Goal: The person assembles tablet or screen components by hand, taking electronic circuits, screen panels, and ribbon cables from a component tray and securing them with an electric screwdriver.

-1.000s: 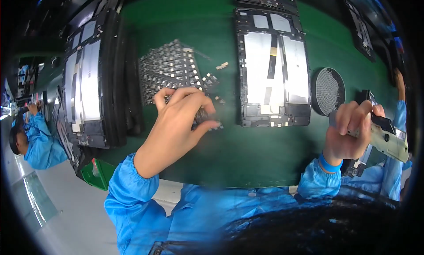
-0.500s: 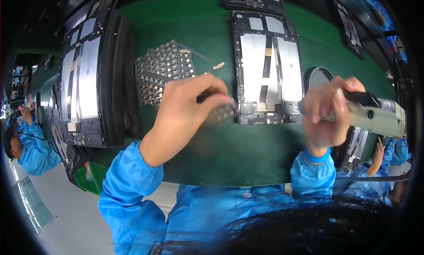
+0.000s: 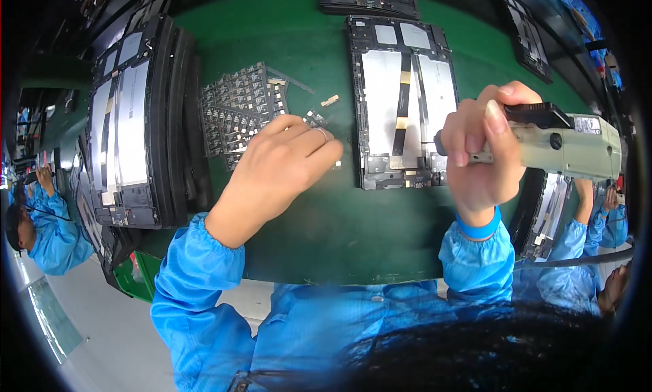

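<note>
My right hand (image 3: 485, 151) is wrapped round a pale electric screwdriver (image 3: 567, 146) with a black lever. Its nose points left, above the right side of an opened tablet (image 3: 380, 107) with silver battery panels and a dark ribbon cable. To the left of that tablet, my left hand (image 3: 282, 164) is closed, knuckles up, fingertips turned down and hidden. A bit of small circuit board (image 3: 316, 118) shows just beyond its fingers; whether they hold it, I cannot tell. Beside this hand lies a heap of small circuit boards (image 3: 238, 107) in strips.
A tall stack of opened tablets (image 3: 129, 127) stands at the left. Another tablet (image 3: 370, 0) lies at the far edge, with more at the right (image 3: 547, 219). A small connector piece (image 3: 330, 101) lies on the green mat (image 3: 319, 236). Co-workers in blue sit at both sides.
My left hand has drawn left from the tablet's edge toward the circuit boards and turned knuckles up. My right hand and the screwdriver have moved slightly up and left, over the tablet's right side.
</note>
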The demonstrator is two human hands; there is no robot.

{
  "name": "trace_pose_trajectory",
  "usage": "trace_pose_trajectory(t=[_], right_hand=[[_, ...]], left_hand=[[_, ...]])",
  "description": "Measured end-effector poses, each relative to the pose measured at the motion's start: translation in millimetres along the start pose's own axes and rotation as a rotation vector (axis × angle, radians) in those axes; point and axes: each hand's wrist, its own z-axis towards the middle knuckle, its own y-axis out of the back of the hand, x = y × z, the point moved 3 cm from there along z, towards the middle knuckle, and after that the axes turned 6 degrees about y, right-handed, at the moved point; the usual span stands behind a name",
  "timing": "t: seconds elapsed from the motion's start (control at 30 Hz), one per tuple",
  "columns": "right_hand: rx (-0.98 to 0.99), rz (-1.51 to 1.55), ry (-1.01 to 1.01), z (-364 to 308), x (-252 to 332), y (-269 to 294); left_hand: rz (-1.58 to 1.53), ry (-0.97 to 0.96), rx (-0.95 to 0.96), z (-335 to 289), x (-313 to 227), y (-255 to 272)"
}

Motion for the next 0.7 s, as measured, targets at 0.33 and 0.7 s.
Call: trace_pose_trajectory(t=[0.33, 0.7], right_hand=[[-0.008, 0.05, -0.017, 6.2, -8.0, -19.1], [0.028, 0.006, -0.023, 9.0, -15.2, -19.1]], left_hand=[[-0.705, 0.514, -0.036, 23.2, -2.1, -21.4], [-0.751, 0.603, -0.05, 24.3, -5.3, -29.0]])
